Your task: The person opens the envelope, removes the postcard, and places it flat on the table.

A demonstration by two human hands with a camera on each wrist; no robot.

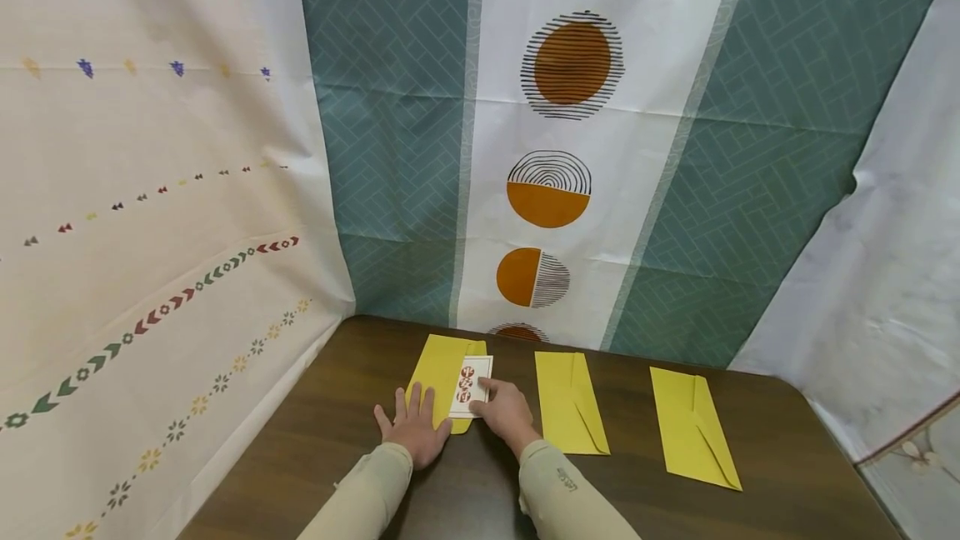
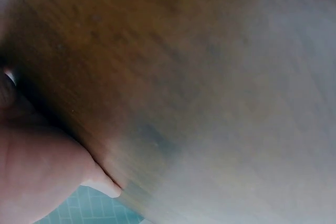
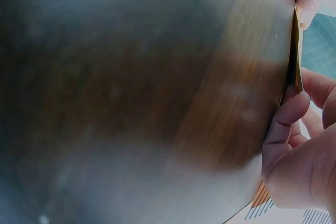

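There it was, the white card [image 1: 468, 387] with its red printed marks, lying over the right part of the leftmost yellow envelope [image 1: 437, 363] and poking out past its edge! Whether any of it was tucked inside, I could not tell. The right hand [image 1: 510, 415] had it neatly pinched, thumb and fingers closed at the card's right edge. Over on the other side, the left hand [image 1: 416, 433] lay flat, fingers well spread, pressing the lower left of that same envelope and gripping nothing. Pale sleeves [image 1: 367, 490] covered both forearms, small dark lettering showing on the right one.

To the right, a middle envelope [image 1: 566, 402] lay just beside the right hand, and well apart beyond it a far-right envelope [image 1: 690, 427], both yellow, all on the dark brown wooden tabletop [image 1: 472, 498]. Behind rose a teal-and-white cloth [image 1: 397, 157] with orange circles; on the left hung a cream patterned cloth [image 1: 165, 215].
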